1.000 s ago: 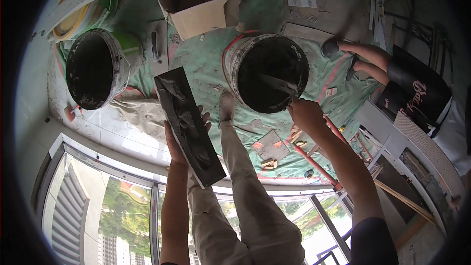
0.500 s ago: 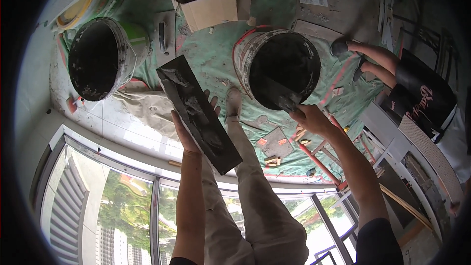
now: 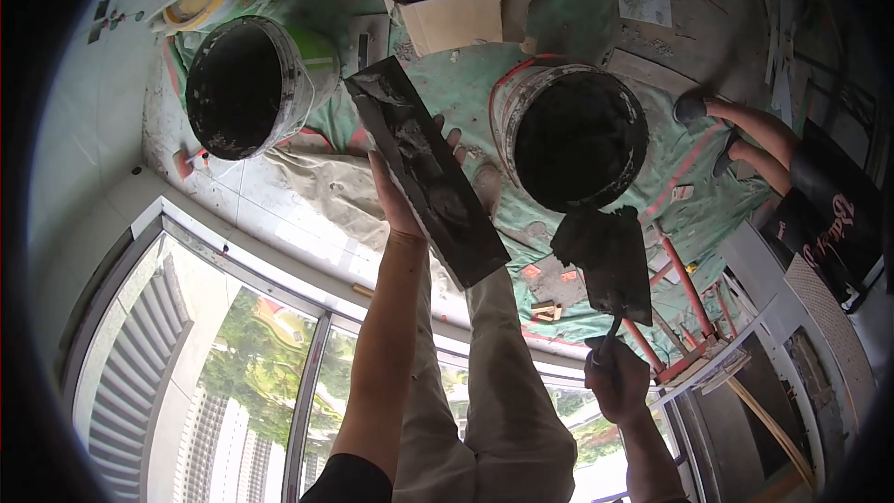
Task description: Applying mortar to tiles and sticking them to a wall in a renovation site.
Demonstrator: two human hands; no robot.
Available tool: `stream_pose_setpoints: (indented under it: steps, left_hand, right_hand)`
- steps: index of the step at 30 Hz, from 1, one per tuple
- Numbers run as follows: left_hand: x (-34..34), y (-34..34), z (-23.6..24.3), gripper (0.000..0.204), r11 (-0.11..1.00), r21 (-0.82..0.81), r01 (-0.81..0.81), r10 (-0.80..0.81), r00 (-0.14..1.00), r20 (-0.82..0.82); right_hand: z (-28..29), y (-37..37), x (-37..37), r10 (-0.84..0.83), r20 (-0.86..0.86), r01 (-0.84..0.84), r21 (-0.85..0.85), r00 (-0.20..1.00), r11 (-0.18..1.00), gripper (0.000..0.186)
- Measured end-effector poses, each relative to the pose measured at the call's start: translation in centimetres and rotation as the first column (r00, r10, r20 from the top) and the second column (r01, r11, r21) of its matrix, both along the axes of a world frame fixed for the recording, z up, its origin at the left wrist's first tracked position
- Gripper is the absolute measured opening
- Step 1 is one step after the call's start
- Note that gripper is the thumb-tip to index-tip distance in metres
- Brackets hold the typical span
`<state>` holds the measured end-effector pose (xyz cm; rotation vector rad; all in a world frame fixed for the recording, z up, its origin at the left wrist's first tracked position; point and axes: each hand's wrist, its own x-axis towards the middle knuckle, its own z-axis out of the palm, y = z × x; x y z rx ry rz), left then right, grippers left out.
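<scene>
My left hand holds a long, narrow dark slab, tile-like, from beneath, with fingers showing past its far edge. Uneven dark mortar lies along the slab's upper face. In my right hand is a trowel, gripped by its handle. Wet dark mortar covers much of its blade, heaped at the far left corner. Just beyond the blade stands a round bucket of dark mortar with a caked rim. The trowel is outside the bucket, on its near side.
At the left stands a second bucket with dark contents. A cardboard box sits at the back. Green sheeting covers much of the floor. A person in dark clothing is at the right. Red metal bars stand near my right hand.
My right hand has drawn the trowel out of the bucket toward me, bringing up mortar on its blade. The left hand still holds the slab; the whole view has shifted.
</scene>
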<state>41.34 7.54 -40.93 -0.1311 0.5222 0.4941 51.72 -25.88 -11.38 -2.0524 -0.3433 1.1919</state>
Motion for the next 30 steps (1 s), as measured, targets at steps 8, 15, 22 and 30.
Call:
stream_pose_setpoints:
  steps: [8,15,22,30]
  left_hand:
    - [1.7,-1.4,-1.2,0.114,0.993,-0.114,0.025,-0.025,1.000,-0.002]
    - [1.7,-2.7,-2.4,0.113,0.993,-0.120,0.012,-0.004,0.998,0.065]
    - [2.2,-4.0,-0.3,0.107,0.992,-0.127,0.013,-0.019,0.999,-0.047]
    - [1.6,-2.8,-1.8,0.099,0.990,-0.127,0.068,-0.058,0.995,0.077]
  right_hand:
    - [-4.6,1.4,-13.3,0.071,0.170,-0.035,-0.205,0.983,0.978,0.032]
    - [0.7,-3.7,-11.6,-0.122,-0.282,0.048,-0.256,0.952,0.966,0.032]
    - [-3.6,-5.0,-8.1,-0.198,-0.599,0.131,-0.154,0.776,0.979,0.029]
    - [-1.5,-8.1,-7.2,-0.194,-0.590,-0.010,-0.324,0.784,0.946,0.041]
